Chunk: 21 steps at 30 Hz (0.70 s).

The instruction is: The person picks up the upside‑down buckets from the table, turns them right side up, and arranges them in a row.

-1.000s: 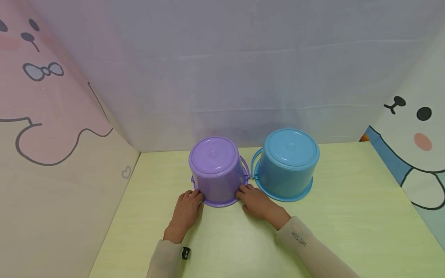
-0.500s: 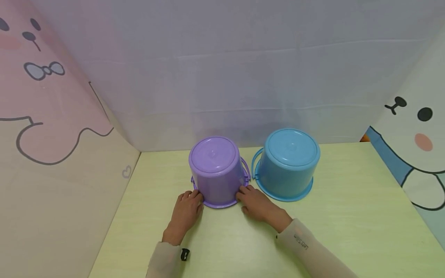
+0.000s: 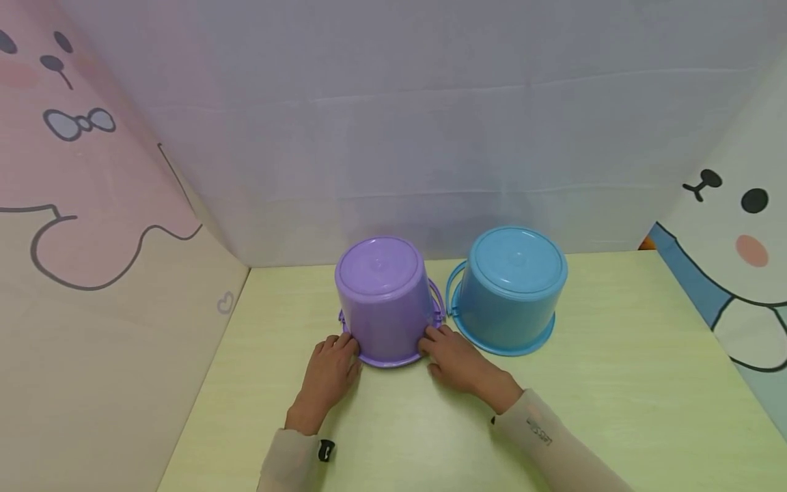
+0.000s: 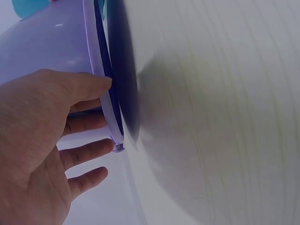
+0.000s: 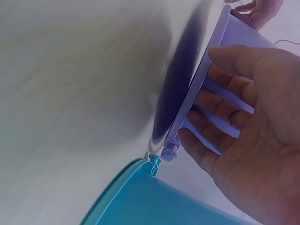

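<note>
A purple plastic bucket (image 3: 386, 318) stands upside down, its round base facing up. My left hand (image 3: 330, 369) pinches the front left of its rim (image 4: 95, 47), thumb at the edge and fingers along the outer wall. At the front right, my right hand (image 3: 458, 360) pinches the same rim in a like way. In both wrist views a gap and a dark shadow show between part of the rim and the tabletop. The purple handle (image 3: 438, 298) hangs at the right side. Beside it sits an upturned blue bucket (image 3: 510, 314), untouched by either hand.
The pale yellow-green table (image 3: 615, 383) meets a whitish cloth wall (image 3: 430, 137) close behind both buckets. Printed side panels with cartoon animals flank the table. The blue bucket's handle (image 3: 451, 283) lies right by the purple one.
The purple bucket's base has risen slightly and shifted a touch toward the back wall in the head view. Both hands keep their hold on its rim; the blue bucket stays put.
</note>
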### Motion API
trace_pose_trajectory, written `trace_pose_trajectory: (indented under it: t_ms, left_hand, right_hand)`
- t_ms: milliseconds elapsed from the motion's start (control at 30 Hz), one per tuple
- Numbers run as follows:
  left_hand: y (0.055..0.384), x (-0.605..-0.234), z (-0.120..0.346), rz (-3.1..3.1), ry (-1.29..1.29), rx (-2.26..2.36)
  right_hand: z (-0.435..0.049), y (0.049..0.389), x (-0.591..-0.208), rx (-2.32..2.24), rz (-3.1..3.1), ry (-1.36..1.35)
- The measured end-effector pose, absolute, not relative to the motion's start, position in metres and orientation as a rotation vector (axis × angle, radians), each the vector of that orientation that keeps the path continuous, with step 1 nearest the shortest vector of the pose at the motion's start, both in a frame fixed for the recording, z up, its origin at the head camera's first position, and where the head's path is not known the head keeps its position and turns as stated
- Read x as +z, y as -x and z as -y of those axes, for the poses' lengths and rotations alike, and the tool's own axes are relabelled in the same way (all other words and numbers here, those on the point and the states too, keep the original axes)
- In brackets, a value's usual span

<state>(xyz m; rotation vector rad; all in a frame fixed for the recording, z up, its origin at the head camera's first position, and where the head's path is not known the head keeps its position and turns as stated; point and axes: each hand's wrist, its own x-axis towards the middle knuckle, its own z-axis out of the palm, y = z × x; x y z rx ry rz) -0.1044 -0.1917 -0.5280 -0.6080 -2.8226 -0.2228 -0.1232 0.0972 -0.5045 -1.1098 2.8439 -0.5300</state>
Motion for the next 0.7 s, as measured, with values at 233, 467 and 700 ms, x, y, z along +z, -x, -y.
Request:
trace_pose_trajectory:
  t_ms: [233, 467, 700]
  left_hand:
    - [0.1061, -0.5274, 0.1922, 2.77, 0.625, -0.245]
    - [0.1071, -0.524, 0.1921, 2.727, 0.619, -0.266]
    - [0.1073, -0.5213, 0.1921, 2.693, 0.619, -0.29]
  right_hand:
    - [-0.0994, 0.1221, -0.5007, -0.594, -2.866, 1.146]
    - [-0.0993, 0.1206, -0.5006, -0.663, -2.875, 1.153]
    - [-0.1004, 0.1189, -0.4983, -0.702, -2.921, 1.189]
